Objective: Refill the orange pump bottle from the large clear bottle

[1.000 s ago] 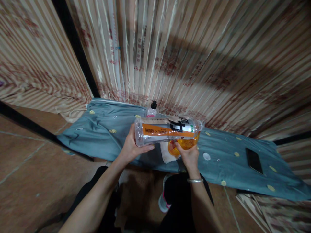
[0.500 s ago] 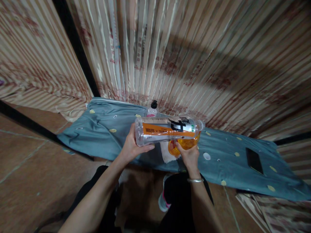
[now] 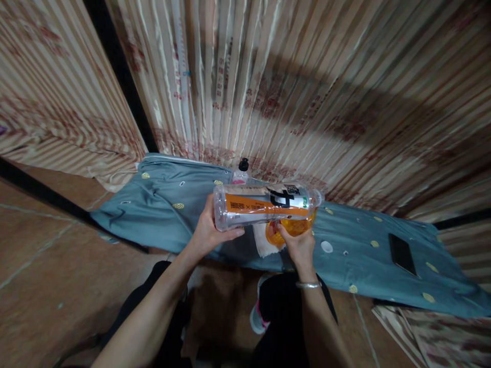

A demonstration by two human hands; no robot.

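A clear plastic bottle with an orange and silver label lies tipped almost level, its mouth toward the right. My left hand is closed around its base end. Below and partly behind it, my right hand grips a bottle of orange liquid, whose upper end at the right is close to the clear bottle's mouth; whether they touch I cannot tell. Under the orange bottle lies a white tissue. Just behind stands a small bottle with a black cap, its lower part hidden.
A blue-grey patterned cloth covers the long narrow surface before me. A dark phone lies on its right part, and a small white disc nearer the middle. Striped curtains hang behind, with a black post at left.
Almost nothing differs. Both hands keep their grips, and the clear bottle has rolled or shifted very slightly.
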